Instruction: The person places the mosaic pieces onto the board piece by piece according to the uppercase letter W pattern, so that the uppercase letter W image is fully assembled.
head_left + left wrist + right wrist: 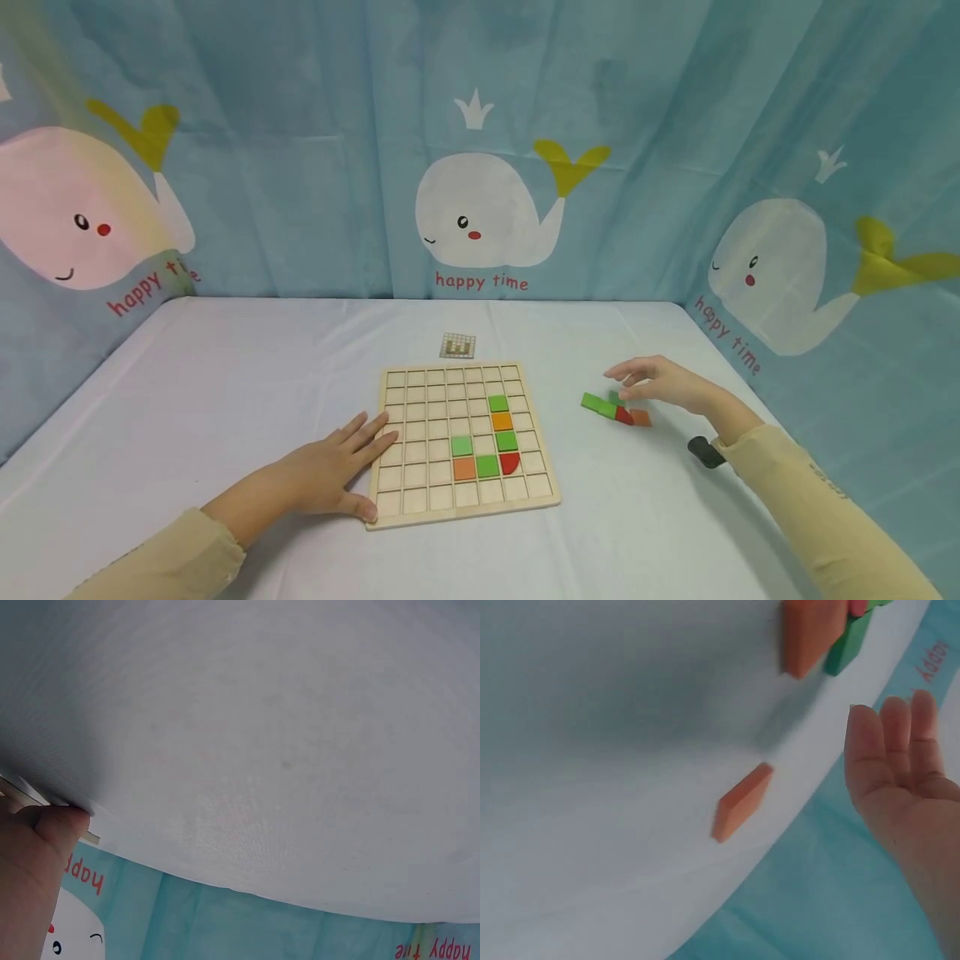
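Observation:
My left hand rests with its fingers spread on the left edge of a wooden grid board. In the left wrist view only part of this hand shows, at the board's edge. Several tiles lie in the grid: green, orange, light green and a rounded red one. My right hand hovers over loose tiles on the right, fingers loosely extended and holding nothing visible. Beneath it are green tiles, a red tile and an orange tile.
A small card with a grid pattern lies behind the board. Beside the right sleeve is a black object of unclear kind. In the right wrist view, one orange tile lies apart from the others. A blue whale-print curtain surrounds the white table.

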Available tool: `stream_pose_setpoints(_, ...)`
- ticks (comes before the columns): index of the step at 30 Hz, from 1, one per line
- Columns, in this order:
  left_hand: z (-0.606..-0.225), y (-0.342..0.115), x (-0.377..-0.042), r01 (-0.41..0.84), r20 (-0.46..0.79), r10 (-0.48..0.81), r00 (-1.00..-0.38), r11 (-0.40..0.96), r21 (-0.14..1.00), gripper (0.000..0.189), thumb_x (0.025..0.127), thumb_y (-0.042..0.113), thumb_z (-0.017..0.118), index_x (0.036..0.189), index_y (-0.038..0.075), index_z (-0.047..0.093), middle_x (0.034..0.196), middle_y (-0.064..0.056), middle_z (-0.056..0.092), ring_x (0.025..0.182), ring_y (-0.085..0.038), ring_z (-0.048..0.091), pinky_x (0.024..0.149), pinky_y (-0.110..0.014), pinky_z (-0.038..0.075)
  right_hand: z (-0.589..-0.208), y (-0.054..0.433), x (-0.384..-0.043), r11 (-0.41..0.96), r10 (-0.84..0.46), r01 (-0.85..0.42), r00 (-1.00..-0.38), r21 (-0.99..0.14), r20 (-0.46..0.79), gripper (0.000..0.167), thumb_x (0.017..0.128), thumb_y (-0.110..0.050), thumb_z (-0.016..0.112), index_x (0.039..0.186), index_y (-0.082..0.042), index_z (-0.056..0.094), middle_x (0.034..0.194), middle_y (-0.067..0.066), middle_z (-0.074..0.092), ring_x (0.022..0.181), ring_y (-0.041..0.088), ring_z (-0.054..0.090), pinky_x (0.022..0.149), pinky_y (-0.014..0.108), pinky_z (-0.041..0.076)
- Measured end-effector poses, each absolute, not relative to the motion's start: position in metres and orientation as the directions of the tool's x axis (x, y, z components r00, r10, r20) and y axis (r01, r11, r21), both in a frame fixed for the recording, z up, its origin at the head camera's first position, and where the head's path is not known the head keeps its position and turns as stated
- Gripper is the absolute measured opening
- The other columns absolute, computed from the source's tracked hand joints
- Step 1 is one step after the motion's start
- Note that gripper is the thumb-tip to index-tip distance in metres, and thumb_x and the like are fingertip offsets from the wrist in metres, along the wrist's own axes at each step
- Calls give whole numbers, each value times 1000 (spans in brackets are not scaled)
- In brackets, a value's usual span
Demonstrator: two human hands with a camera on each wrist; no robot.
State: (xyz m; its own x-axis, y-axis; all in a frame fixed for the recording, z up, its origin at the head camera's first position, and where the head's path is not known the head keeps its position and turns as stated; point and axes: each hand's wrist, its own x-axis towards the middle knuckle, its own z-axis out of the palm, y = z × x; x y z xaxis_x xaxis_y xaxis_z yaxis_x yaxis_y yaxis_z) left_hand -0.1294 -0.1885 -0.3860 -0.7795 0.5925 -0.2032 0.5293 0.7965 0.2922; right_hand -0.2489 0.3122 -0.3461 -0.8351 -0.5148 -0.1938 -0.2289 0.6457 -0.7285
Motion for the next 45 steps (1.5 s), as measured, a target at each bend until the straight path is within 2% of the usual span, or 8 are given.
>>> stream_pose_setpoints(4, -385, -188, -129, 529, -205, 592, -780, 798, 290, 106, 75, 71, 59, 153, 6, 27, 160, -18, 11, 142, -48, 15, 93, -65, 40, -350, 319, -251, 654, -498, -190, -837, -733, -227, 49, 91, -17, 68, 134, 2, 55, 126, 22, 57, 106, 26, 54, 89, 44, 47)
stream_pose_setpoints(14, -385, -188, -129, 534, -204, 594, -778, 797, 283, 106, 76, 71, 58, 153, 6, 28, 160, -18, 12, 142, -48, 16, 94, -64, 39, -360, 334, -253, 682, -478, -167, -839, -712, -261, 45, 91, -14, 68, 132, 0, 57, 130, 23, 55, 119, 39, 52, 96, 54, 43)
stream_pose_setpoints(20, -386, -189, -130, 539, -198, 595, -779, 797, 273, 106, 75, 72, 58, 153, 6, 27, 160, -19, 12, 141, -49, 16, 93, -64, 40, -363, 339, -254, 701, -473, -146, -827, -698, -303, 51, 89, -19, 70, 135, -2, 55, 133, 22, 53, 121, 41, 50, 98, 58, 40)
stream_pose_setpoints(28, -386, -189, -130, 544, -190, 599, -778, 793, 276, 105, 76, 71, 58, 152, 6, 28, 160, -19, 12, 141, -49, 16, 94, -64, 40, -368, 341, -256, 726, -464, -136, -820, -675, -334, 53, 86, -18, 75, 133, -4, 57, 131, 18, 54, 116, 34, 49, 96, 56, 40)
stream_pose_setpoints(39, -386, -188, -130, 538, -197, 601, -775, 790, 293, 106, 76, 71, 59, 153, 5, 27, 160, -20, 12, 141, -49, 15, 93, -65, 40, -372, 341, -256, 705, -485, -139, -810, -695, -330, 33, 84, -8, 74, 114, -2, 63, 118, 11, 59, 110, 31, 49, 91, 42, 44)
stream_pose_setpoints(45, -386, -189, -129, 535, -191, 600, -777, 789, 302, 106, 75, 71, 60, 152, 5, 28, 160, -19, 12, 141, -49, 16, 91, -65, 41, -371, 339, -255, 709, -469, -115, -814, -696, -343, 33, 83, -7, 75, 113, -1, 63, 118, 10, 59, 111, 31, 48, 92, 44, 44)
